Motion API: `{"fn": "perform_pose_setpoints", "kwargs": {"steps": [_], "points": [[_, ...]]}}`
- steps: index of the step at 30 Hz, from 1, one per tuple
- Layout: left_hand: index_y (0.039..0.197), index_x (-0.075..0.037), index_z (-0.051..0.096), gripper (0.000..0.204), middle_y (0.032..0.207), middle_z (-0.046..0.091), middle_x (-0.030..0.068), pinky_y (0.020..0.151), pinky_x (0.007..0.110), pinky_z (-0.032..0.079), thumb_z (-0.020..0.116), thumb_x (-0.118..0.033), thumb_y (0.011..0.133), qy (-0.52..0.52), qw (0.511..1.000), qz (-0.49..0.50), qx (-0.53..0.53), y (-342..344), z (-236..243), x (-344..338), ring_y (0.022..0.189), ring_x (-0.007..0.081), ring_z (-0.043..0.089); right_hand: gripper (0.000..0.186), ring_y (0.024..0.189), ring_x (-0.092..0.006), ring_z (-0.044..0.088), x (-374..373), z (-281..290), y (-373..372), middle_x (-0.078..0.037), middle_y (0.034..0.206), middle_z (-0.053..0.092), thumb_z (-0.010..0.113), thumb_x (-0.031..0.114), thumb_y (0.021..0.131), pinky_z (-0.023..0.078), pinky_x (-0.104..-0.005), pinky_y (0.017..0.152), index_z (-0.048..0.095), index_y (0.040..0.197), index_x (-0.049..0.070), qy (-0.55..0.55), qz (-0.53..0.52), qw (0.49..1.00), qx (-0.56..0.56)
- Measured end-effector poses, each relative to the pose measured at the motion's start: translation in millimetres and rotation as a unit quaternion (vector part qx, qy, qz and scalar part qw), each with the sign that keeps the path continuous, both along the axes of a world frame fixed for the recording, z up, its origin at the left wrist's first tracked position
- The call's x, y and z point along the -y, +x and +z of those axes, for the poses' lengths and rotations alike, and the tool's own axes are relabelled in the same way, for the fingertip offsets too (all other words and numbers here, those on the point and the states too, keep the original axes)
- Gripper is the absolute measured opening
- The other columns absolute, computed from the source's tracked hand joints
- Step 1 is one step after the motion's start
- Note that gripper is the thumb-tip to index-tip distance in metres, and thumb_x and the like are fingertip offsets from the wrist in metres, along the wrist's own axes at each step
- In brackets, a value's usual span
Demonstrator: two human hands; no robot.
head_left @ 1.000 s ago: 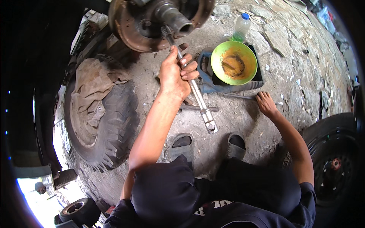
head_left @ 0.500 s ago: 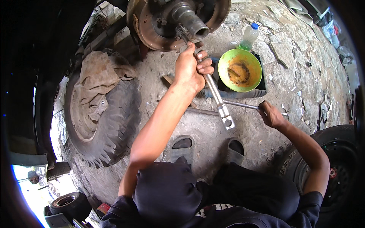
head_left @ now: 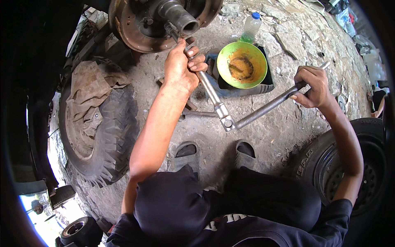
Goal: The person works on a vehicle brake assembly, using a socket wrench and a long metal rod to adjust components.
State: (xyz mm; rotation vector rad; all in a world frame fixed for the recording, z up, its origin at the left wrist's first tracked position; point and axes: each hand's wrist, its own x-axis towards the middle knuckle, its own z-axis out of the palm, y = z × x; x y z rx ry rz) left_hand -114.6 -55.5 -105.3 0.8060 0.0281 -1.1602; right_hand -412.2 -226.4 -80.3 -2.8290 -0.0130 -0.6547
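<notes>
My left hand (head_left: 183,68) is wrapped round a long steel socket extension (head_left: 212,91). Its far end meets the hub assembly (head_left: 164,24), beside the protruding axle tube; whether it sits on a fastener is unclear. At the extension's near end is a square head (head_left: 227,122) with a round hole. In my right hand (head_left: 313,85) is a dark metal bar (head_left: 267,107), its lighter tip sticking out beyond the fingers. The bar's lower end reaches the square head; I cannot tell whether it is inserted or only touching.
A green bowl (head_left: 224,74) with orange-brown grease rests on a dark tray (head_left: 263,88); a blue-capped bottle (head_left: 251,29) stands behind. A treaded tyre (head_left: 117,127) with a cloth (head_left: 88,88) lies left, another tyre (head_left: 317,158) right. A metal pipe (head_left: 201,114) lies on the stony ground.
My right hand has risen, turning the bar to slant up to the right, with its end now at the square head. My left hand keeps its grip. The whole view has shifted slightly.
</notes>
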Motion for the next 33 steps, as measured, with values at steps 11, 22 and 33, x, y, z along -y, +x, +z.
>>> {"fn": "perform_pose_setpoints", "kwargs": {"steps": [11, 22, 33], "points": [[0.097, -0.009, 0.049, 0.03, 0.071, 0.047, 0.0007, 0.049, 0.023, 0.034, 0.036, -0.035, 0.105, -0.029, 0.998, 0.009, -0.063, 2.1, 6.3, -3.2, 0.054, 0.0093, 0.037, 0.053, 0.042, -0.0126, 0.042, -33.0, 102.6, 55.0, 0.002, 0.053, 0.041, 0.084, 0.048, 0.067, 0.03, -0.0285, 0.039, 0.048, 0.064, 0.01, -0.203, 0.121, 0.971, 0.04], [0.1, -0.012, 0.049, 0.029, 0.061, 0.031, -0.0053, 0.045, 0.021, 0.023, 0.043, -0.041, 0.103, -0.038, 0.996, 0.035, -0.072, -8.1, -12.6, -4.5, 0.048, 0.0058, 0.025, 0.062, 0.047, -0.0096, 0.05, -84.5, -48.8, 42.4, 0.001, 0.056, 0.05, 0.083, 0.06, 0.064, 0.042, -0.0265, 0.042, 0.054, 0.072, 0.006, 0.305, -0.079, 0.947, -0.055], [0.105, -0.011, 0.051, 0.032, 0.062, 0.031, -0.0066, 0.046, 0.021, 0.023, 0.04, -0.041, 0.104, -0.033, 0.996, 0.064, -0.049, -17.8, -15.8, -0.2, 0.049, 0.0053, 0.025, 0.052, 0.061, -0.002, 0.037, -174.6, -82.8, 55.7, 0.006, 0.07, 0.044, 0.085, 0.009, 0.073, 0.028, -0.021, 0.051, 0.05, 0.111, 0.001, 0.608, -0.157, 0.777, 0.032]]}}
